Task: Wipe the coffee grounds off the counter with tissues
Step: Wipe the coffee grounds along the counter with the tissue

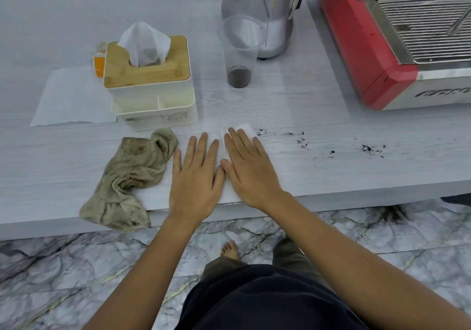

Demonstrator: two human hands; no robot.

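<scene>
My left hand [196,174] and my right hand [248,169] lie flat, side by side, fingers straight, on the pale wood-grain counter [331,176] near its front edge. A white tissue [246,127] is pressed under them; a corner shows past my right fingertips and a strip shows between the hands. Dark coffee grounds [303,142] are scattered to the right of my right hand, with another patch [368,148] farther right. The tissue box [149,72], with a bamboo lid and a tissue sticking up, stands behind my left hand.
A crumpled beige rag [132,179] hangs over the counter edge at left. A flat white tissue [71,97] lies left of the box. A clear cup [239,54] with grounds stands before a silver grinder [262,10]. A red espresso machine [382,49] fills the right.
</scene>
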